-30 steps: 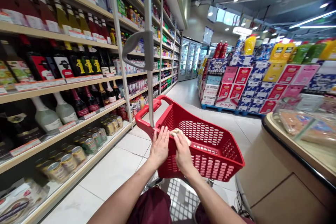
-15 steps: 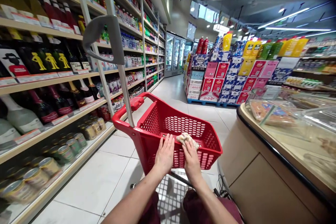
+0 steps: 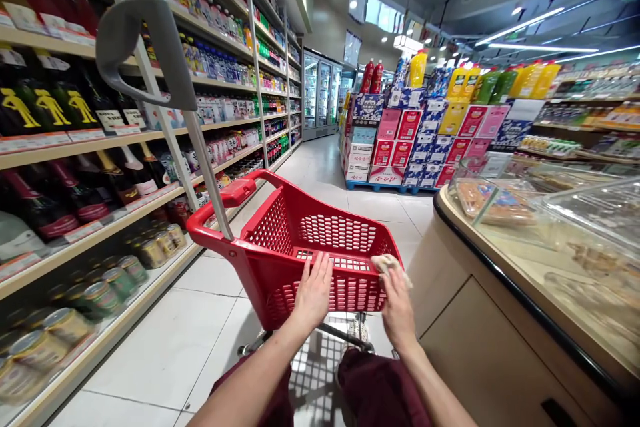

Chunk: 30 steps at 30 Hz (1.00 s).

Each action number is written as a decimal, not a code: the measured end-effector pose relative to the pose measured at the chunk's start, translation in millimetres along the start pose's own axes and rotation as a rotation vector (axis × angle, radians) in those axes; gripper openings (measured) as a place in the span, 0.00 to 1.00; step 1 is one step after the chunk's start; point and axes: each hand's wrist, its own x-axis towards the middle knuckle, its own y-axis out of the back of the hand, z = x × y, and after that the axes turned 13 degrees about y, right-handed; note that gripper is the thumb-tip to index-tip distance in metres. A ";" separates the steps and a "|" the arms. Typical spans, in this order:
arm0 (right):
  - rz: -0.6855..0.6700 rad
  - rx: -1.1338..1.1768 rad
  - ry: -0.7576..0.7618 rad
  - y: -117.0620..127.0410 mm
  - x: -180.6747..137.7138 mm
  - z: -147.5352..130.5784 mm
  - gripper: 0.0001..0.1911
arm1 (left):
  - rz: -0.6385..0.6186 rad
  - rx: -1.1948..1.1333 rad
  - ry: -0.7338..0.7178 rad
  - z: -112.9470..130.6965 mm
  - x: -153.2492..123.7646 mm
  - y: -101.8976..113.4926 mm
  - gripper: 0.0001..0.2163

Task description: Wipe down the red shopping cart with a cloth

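A red plastic shopping cart [image 3: 345, 230] with a perforated basket stands in front of me. My left hand [image 3: 315, 287] rests on the near side of the basket, its fingers extended over the rim and holding nothing. At the near right corner of the basket, my right hand [image 3: 397, 300] presses a crumpled whitish cloth [image 3: 387, 263] against the rim; the fingers are partly over it. From the cart's handle end rises a metal pole [image 3: 210, 180] with a grey loop grip [image 3: 145, 53].
Shelves of bottles and cans [image 3: 75, 233] line the left side. A curved counter [image 3: 470, 280] with clear covers stands close on the right. Farther off are stacked drink cartons [image 3: 400, 140] on a blue pallet and glass-door fridges [image 3: 320, 93].
My right hand has slid the cloth rightward along the basket rim to the corner. My left hand stays on the rim. The view has shifted slightly to the right.
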 end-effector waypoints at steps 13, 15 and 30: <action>-0.089 -0.030 -0.086 15.0 9.2 43.2 0.26 | 0.004 0.000 0.026 -10.2 1.2 3.5 0.26; -0.021 0.038 -0.068 7.1 13.4 22.8 0.28 | 0.006 -0.003 0.020 -6.8 1.4 3.2 0.27; 0.019 0.137 0.046 -9.6 39.9 -43.1 0.27 | 0.025 0.039 0.087 -38.6 -8.4 19.6 0.27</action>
